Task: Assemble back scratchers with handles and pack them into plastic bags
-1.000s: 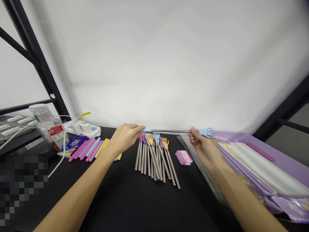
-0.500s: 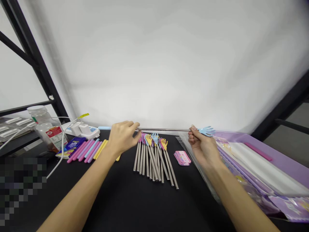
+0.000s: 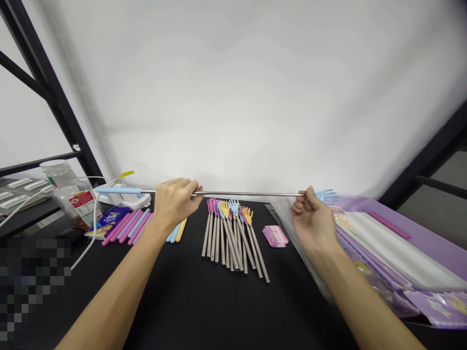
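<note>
left hand [image 3: 175,200] and right hand [image 3: 314,216], each grip closed around the metal shaft [image 3: 251,194] of one blue scratcher [image 3: 226,193]

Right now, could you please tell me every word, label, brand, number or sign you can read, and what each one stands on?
No text reads clearly enough to quote.
Red-and-white label on the jar: print too small and blurred.
Dark purple packet: pale lettering, too blurred.
Pink cards: printed, too small to read.
Purple packaging at lower right: pale lettering, too blurred.
Yellow tag: any print is too small.
</note>
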`<state>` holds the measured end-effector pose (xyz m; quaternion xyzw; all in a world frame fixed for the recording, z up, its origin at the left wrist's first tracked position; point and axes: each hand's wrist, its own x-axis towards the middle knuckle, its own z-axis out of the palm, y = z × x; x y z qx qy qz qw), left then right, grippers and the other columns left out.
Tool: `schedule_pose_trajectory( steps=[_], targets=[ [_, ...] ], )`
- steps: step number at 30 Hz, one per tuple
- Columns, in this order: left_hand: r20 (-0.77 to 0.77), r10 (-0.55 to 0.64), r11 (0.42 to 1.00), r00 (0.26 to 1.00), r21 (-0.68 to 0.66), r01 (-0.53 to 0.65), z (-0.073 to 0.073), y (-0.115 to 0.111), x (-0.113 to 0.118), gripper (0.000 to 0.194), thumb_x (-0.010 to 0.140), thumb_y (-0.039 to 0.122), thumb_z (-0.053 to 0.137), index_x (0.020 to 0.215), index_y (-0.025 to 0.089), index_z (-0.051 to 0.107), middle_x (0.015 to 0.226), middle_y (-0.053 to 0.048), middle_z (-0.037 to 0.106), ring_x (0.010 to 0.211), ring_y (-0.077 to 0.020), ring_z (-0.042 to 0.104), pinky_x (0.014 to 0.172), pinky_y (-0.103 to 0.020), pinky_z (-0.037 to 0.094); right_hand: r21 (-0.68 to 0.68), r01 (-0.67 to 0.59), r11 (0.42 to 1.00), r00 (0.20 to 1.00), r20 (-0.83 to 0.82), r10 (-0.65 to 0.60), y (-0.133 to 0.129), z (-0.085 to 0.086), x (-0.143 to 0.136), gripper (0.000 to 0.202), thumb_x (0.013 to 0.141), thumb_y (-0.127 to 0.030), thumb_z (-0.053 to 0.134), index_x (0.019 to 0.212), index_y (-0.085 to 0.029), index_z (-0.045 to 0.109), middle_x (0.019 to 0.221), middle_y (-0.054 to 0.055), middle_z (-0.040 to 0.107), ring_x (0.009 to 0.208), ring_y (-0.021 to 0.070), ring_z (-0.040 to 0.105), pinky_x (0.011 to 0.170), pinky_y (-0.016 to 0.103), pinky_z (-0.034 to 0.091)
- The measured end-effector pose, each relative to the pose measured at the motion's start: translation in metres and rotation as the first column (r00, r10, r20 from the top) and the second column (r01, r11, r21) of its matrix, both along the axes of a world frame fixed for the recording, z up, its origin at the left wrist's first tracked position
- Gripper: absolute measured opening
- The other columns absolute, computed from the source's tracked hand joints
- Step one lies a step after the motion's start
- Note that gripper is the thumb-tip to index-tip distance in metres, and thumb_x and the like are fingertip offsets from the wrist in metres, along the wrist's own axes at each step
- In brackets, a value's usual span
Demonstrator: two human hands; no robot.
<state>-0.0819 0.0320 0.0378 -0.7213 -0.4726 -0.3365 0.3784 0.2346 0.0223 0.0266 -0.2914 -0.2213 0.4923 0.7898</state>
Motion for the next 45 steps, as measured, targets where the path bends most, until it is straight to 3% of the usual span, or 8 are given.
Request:
schedule_pose_trajectory(
  steps=[4,9,14,17,23,29,35,45],
  targets=[
    [0.011,-0.057,0.997,0.998,-0.049,0.057,-0.005,-0.005,0.020,0.019,0.085,0.025,0.055,0.071,0.020,0.067,0.063,-0.002,0.066,0.062,-0.0166,0.062,0.053,-0.028,0.031,-0.012,-0.051,0.999,0.999,0.018,0.051,-0.006,-0.004,-0.017,0.026,0.060,-0.027,0.086,0.068,-0.019,0.062,0.068,-0.003,0.058,0.052,0.0061,0.046,0.041,0.019,0.040],
    [-0.030,-0.177,0.976,0.984,-0.133,0.171,-0.013,-0.014,0.057,0.015,0.086,0.020,0.055,0.074,0.019,0.065,0.066,-0.002,0.062,0.064,-0.0161,0.059,0.055,-0.028,0.036,-0.044,-0.301,0.953,0.944,0.129,0.304,-0.015,-0.012,-0.053,0.024,0.065,-0.037,0.082,0.074,-0.019,0.068,0.063,-0.002,0.057,0.050,0.0075,0.044,0.043,0.022,0.039],
    [-0.114,-0.381,0.902,0.918,-0.265,0.341,-0.013,-0.015,0.059,0.023,0.098,0.032,0.045,0.106,0.018,0.063,0.078,-0.002,0.058,0.070,-0.0154,0.055,0.062,-0.027,0.042,-0.109,-0.252,0.961,0.959,0.104,0.263,-0.013,-0.011,-0.045,0.026,0.063,-0.037,0.085,0.073,-0.018,0.071,0.063,-0.001,0.059,0.052,0.0077,0.048,0.045,0.021,0.042],
    [-0.140,-0.352,0.908,0.926,-0.293,0.301,-0.011,-0.007,0.041,0.027,0.100,0.028,0.040,0.119,0.023,0.059,0.076,0.000,0.054,0.063,-0.0128,0.051,0.059,-0.024,0.040,-0.063,-0.182,0.981,0.966,0.177,0.190,-0.009,-0.008,-0.033,0.030,0.058,-0.034,0.088,0.072,-0.015,0.070,0.066,0.001,0.062,0.059,0.0088,0.056,0.046,0.018,0.043],
    [-0.124,-0.308,0.938,0.943,-0.209,0.278,-0.006,0.000,0.031,0.021,0.099,0.023,0.044,0.103,0.019,0.064,0.083,-0.004,0.063,0.077,-0.0161,0.059,0.072,-0.028,0.045,0.015,0.020,1.000,0.988,0.152,-0.022,-0.010,-0.006,-0.037,0.034,0.054,-0.035,0.091,0.067,-0.015,0.067,0.067,-0.001,0.063,0.058,0.0071,0.057,0.045,0.016,0.043],
    [-0.240,-0.358,0.927,0.902,-0.207,0.313,-0.010,-0.019,0.071,0.028,0.093,0.008,0.048,0.118,0.014,0.057,0.082,-0.003,0.067,0.071,-0.0168,0.061,0.063,-0.029,0.045,0.055,-0.152,0.987,0.954,0.270,0.132,-0.017,-0.010,-0.058,0.034,0.060,-0.040,0.087,0.071,-0.016,0.066,0.065,-0.001,0.062,0.055,0.0068,0.055,0.044,0.016,0.041],
    [-0.144,-0.319,0.944,0.937,-0.141,0.300,-0.008,-0.009,0.044,0.019,0.093,0.008,0.049,0.103,0.017,0.063,0.082,-0.003,0.071,0.071,-0.0163,0.063,0.068,-0.029,0.046,-0.018,0.107,0.994,0.992,0.061,-0.106,-0.007,-0.003,-0.031,0.038,0.052,-0.032,0.091,0.069,-0.015,0.061,0.068,-0.003,0.060,0.055,0.0043,0.053,0.041,0.012,0.038],
    [-0.129,-0.384,0.923,0.914,-0.050,0.381,-0.016,-0.007,0.047,0.022,0.093,0.007,0.048,0.108,0.013,0.062,0.089,-0.006,0.074,0.075,-0.0168,0.065,0.069,-0.030,0.051,-0.010,0.067,0.998,0.998,0.005,-0.067,-0.006,-0.003,-0.026,0.033,0.061,-0.032,0.087,0.071,-0.014,0.061,0.068,-0.005,0.058,0.052,0.0028,0.047,0.042,0.013,0.037]
  ],
)
